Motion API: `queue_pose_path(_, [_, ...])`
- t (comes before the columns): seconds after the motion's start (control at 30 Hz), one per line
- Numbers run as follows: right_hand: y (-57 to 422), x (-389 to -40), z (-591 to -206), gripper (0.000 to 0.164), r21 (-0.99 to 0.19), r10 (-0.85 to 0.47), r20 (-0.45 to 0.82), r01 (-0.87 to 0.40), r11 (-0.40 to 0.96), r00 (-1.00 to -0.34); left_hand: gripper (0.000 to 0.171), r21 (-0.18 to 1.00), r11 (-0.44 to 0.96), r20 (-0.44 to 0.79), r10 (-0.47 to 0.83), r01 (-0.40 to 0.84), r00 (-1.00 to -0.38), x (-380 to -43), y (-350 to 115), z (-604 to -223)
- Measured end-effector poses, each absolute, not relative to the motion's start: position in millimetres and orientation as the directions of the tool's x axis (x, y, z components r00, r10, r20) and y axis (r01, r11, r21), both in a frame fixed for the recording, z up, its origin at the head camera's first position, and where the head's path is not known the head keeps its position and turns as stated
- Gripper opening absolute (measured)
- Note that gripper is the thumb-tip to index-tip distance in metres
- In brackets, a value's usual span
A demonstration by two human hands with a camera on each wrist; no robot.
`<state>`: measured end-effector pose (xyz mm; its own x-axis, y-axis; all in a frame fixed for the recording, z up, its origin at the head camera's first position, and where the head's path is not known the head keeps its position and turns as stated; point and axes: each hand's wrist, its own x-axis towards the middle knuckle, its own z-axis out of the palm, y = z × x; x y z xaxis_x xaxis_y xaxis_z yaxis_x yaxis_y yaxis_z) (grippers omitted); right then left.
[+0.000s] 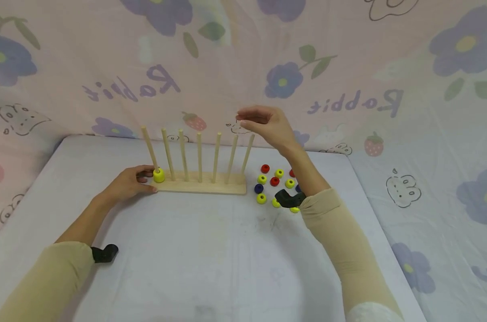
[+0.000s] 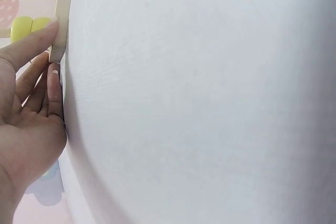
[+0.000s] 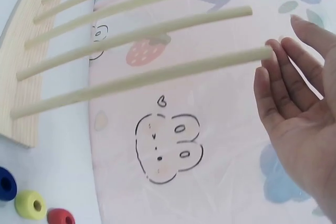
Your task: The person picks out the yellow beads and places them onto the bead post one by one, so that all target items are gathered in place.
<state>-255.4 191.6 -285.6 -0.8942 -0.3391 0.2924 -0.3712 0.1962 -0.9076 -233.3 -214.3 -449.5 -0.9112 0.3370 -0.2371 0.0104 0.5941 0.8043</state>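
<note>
A wooden peg rack (image 1: 203,187) with several upright rods stands on the table. Two yellow beads (image 2: 30,27) are stacked at the foot of its leftmost rod. My left hand (image 1: 127,182) grips that end of the base, thumb on the near side and fingers behind. Raised above the rightmost rod (image 3: 142,81) is my right hand (image 1: 267,126). In the right wrist view its fingers are loosely bent near the rod's tip, thumb apart, with no bead visible between them.
Loose red (image 1: 274,181), yellow (image 1: 261,198) and dark blue beads (image 1: 258,188) lie right of the rack, some hidden behind the right forearm. A printed cloth (image 1: 227,67) hangs behind the white table (image 1: 211,259). Both wrists carry black mounts (image 1: 105,253).
</note>
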Motion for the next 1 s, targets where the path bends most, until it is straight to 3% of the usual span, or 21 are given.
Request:
queue_pose_path(0.63, [264,-220,-325,0.028,-0.873,-0.241,0.337,-0.398,0.281,-0.91,0.083,0.798,0.602,-0.254,0.337,0.0,-0.906,-237,-216,-451])
queue_pose_path(1.0, [303,-188,-359,0.028,-0.886,-0.152,0.286,-0.321,0.335,-0.946,0.082,0.791,0.612,-0.249,0.344,0.015,-0.905,-234,-215,-451])
